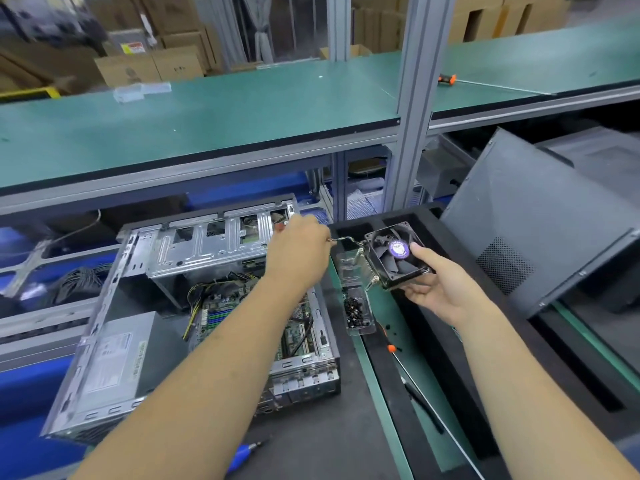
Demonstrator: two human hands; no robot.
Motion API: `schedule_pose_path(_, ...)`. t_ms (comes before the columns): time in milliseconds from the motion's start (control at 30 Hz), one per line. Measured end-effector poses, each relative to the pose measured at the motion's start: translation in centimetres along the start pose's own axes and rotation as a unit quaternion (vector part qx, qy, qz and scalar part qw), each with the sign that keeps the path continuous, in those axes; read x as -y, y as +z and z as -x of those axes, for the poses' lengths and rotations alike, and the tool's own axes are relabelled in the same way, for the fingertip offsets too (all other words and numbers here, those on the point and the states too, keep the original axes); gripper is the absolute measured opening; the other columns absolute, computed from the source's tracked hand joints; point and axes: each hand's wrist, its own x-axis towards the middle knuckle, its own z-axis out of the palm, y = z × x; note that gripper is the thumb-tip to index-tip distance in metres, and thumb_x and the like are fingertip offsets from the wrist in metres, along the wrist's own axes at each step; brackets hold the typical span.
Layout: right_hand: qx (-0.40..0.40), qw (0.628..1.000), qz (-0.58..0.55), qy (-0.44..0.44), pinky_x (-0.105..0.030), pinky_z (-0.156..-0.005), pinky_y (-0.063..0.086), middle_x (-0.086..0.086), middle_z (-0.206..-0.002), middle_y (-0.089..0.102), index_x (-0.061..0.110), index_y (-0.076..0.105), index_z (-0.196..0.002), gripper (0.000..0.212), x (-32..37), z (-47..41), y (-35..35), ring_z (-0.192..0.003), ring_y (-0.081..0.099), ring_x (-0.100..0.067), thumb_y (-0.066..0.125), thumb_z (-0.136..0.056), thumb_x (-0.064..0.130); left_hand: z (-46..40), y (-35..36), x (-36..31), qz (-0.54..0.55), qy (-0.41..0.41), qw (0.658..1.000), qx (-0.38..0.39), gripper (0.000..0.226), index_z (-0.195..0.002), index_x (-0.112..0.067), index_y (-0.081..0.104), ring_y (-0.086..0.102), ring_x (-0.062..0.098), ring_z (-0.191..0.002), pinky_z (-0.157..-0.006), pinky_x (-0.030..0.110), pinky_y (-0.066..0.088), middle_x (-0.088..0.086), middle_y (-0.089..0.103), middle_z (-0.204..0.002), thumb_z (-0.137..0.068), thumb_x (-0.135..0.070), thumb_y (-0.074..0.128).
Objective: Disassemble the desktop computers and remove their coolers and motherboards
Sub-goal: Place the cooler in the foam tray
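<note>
A: Foreground? B: Blue-handled tool [244,452] on the surface [377,393]; open computer case [194,306] behind it.
A: Hands? B: Right hand [441,289] grips the cooler [398,258] over the foam tray [433,358]; left hand [298,252] pinches its cable [346,241].

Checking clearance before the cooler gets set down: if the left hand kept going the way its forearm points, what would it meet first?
Probably the drive cage of the open case; the left hand already hovers at its right end, though depth is unclear.

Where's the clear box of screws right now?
In the head view, the clear screw box sits right of centre on the bench, just right of the open computer case and below the cooler held in the right hand.
</note>
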Motion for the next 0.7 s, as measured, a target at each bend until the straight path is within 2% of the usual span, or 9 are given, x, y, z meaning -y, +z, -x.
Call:
schedule_pose_path(67,-0.039,0.998,-0.050,-0.011,-0.034,-0.073,0.056,-0.016,-0.100,0.074,0.019,0.076,-0.105,0.051,-0.7,-0.2,-0.8,-0.080,0.070,-0.027,0.090,-0.061,0.041,-0.5,-0.2,-2.3,0.080,0.001,0.997,0.005,0.024,-0.100,-0.014,0.074,0.055,0.024,-0.103,-0.088,0.043,0.052,0.003,0.064,-0.103,-0.100,-0.026,0.054)
schedule_pose_path(133,-0.077,0.993,-0.086,-0.036,-0.035,-0.074,0.056,-0.013,-0.104,0.075,0.019,0.073,-0.110,0.047,-1.0,-0.3,-2.1,-0.087,0.072,-0.028,0.087,-0.069,0.039,-0.6,0.8,-5.8,0.223,-0.056,0.971,0.066,0.021,-0.091,-0.016,0.071,0.062,0.024,-0.087,-0.078,0.042,0.058,0.003,0.068,-0.091,-0.099,-0.025,0.054)
schedule_pose_path(200,-0.133,0.985,-0.083,-0.073,-0.034,-0.069,0.057,-0.011,-0.107,0.075,0.018,0.072,-0.113,0.048,-1.1,-0.2,-3.8,-0.088,0.073,-0.027,0.085,-0.071,0.038,-0.6,2.5,-9.4,0.417,-0.178,0.874,0.174,0.017,-0.090,-0.016,0.062,0.063,0.021,-0.079,-0.060,0.039,0.061,0.003,0.064,-0.086,-0.098,-0.024,0.050)
schedule_pose_path(267,-0.223,0.966,-0.041,-0.121,-0.035,-0.071,0.059,-0.011,-0.112,0.073,0.016,0.068,-0.120,0.054,-1.1,-0.1,-6.2,-0.094,0.074,-0.027,0.085,-0.072,0.034,-0.8,4.8,-12.9,0.528,-0.278,0.764,0.245,0.020,-0.087,-0.018,0.057,0.060,0.017,-0.084,-0.069,0.041,0.062,0.000,0.059,-0.085,-0.097,-0.033,0.048)
schedule_pose_path(333,-0.318,0.931,0.067,-0.167,-0.040,-0.085,0.058,-0.005,-0.115,0.072,0.018,0.065,-0.126,0.063,-1.5,0.4,-8.9,-0.101,0.070,-0.020,0.085,-0.070,0.037,-1.1,7.3,-16.1,0.525,-0.278,0.756,0.273,0.027,-0.082,-0.020,0.054,0.058,0.018,-0.083,-0.093,0.046,0.055,-0.003,0.054,-0.078,-0.094,-0.043,0.050)
schedule_pose_path(433,-0.397,0.853,0.290,-0.173,-0.030,-0.090,0.048,-0.001,-0.120,0.061,0.028,0.059,-0.134,0.072,-2.4,2.1,-12.8,-0.105,0.059,-0.015,0.082,-0.068,0.047,-0.7,10.8,-20.5,0.513,-0.273,0.741,0.336,0.026,-0.090,-0.014,0.061,0.054,0.018,-0.076,-0.097,0.041,0.053,-0.001,0.054,-0.079,-0.085,-0.039,0.058)
schedule_pose_path(567,-0.386,0.795,0.440,-0.159,-0.023,-0.075,0.037,0.005,-0.109,0.042,0.036,0.051,-0.137,0.072,-4.8,4.2,-16.4,-0.083,0.047,-0.005,0.078,-0.071,0.046,1.1,14.3,-24.7,0.587,-0.319,0.614,0.421,0.027,-0.107,-0.022,0.063,0.054,0.015,-0.103,-0.098,0.040,0.052,-0.009,0.057,-0.097,-0.093,-0.043,0.052)
schedule_pose_path(600,-0.376,0.794,0.450,-0.161,-0.023,-0.075,0.039,0.006,-0.109,0.039,0.035,0.049,-0.139,0.073,-5.5,4.6,-16.9,-0.083,0.048,-0.005,0.078,-0.072,0.044,1.6,15.0,-25.4,0.586,-0.328,0.612,0.418,0.036,-0.118,-0.022,0.062,0.053,0.012,-0.100,-0.097,0.041,0.052,-0.010,0.056,-0.100,-0.095,-0.045,0.048)
schedule_pose_path(700,-0.362,0.760,0.507,-0.184,-0.030,-0.064,0.045,0.004,-0.109,0.037,0.029,0.048,-0.138,0.072,-7.2,5.0,-17.2,-0.083,0.052,-0.016,0.077,-0.073,0.038,2.2,16.1,-26.5,0.507,-0.320,0.699,0.390,0.052,-0.123,-0.013,0.061,0.061,0.023,-0.100,-0.090,0.043,0.057,0.005,0.064,-0.114,-0.097,-0.049,0.035)
